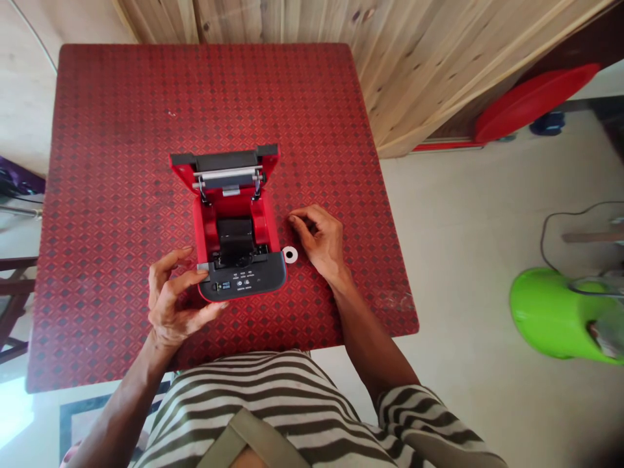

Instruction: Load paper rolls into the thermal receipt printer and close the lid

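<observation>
A small red and black label printer (242, 276) stands on the table with its lid (227, 170) tipped up and back. Inside its red bay sits a dark black piece (234, 237), and icons mark the black front panel. My left hand (173, 299) grips the printer's front left corner, one finger on a grey latch (203, 272) and the thumb along the front edge. To the right of the printer rests my right hand (319, 239), fingers curled and thumb tip against the index finger, with nothing visible in the pinch. Between them lies a small white paper roll (294, 257) with a dark centre.
The table (121, 104) has a red patterned cover, and a wooden plank wall (312, 19) runs behind it. On the floor to the right are a green bucket (536, 312), a cable (543, 237) and a large red basin-like object (531, 104). Dark wooden furniture (17, 292) stands at left.
</observation>
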{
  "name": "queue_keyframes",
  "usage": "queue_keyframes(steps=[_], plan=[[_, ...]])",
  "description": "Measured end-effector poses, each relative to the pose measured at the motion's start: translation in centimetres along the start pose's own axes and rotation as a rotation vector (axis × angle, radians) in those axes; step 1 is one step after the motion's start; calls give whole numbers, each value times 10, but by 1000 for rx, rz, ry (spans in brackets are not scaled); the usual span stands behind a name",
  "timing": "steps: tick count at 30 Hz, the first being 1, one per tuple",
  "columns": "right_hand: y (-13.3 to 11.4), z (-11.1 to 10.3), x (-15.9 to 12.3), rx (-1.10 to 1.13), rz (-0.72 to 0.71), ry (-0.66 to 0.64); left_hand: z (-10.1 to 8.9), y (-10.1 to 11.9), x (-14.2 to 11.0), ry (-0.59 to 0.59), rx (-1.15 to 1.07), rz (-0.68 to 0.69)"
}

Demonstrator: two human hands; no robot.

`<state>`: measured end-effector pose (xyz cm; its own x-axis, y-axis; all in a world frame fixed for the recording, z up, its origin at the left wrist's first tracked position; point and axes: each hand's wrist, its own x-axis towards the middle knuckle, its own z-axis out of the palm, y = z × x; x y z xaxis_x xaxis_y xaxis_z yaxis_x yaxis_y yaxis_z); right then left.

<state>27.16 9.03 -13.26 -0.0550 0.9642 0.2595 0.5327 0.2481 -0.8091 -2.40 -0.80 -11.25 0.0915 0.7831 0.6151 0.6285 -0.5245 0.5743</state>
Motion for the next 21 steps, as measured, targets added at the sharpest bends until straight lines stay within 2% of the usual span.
queue_keyframes(steps=[3,5,6,8,10,12,14,17,21], plan=[[-21,-12,1,-6,-72,57,0,0,-1,-11,25,48],[-45,-21,4,-35,-200,79,1,0,-1,-5,52,95],[-59,-24,6,-64,-282,49,1,0,-1,2,64,114],[-87,-25,14,-166,-426,-102,1,1,0,7,83,133],[-110,-17,25,-346,-481,-326,1,2,1,3,92,140],[-128,-4,37,-531,-446,-538,1,2,1,-1,92,140],[-141,10,48,-663,-376,-691,1,3,1,-3,92,137],[-155,22,59,-759,-324,-820,1,4,1,-3,105,134],[-160,27,63,-780,-349,-868,1,5,2,-7,109,125]])
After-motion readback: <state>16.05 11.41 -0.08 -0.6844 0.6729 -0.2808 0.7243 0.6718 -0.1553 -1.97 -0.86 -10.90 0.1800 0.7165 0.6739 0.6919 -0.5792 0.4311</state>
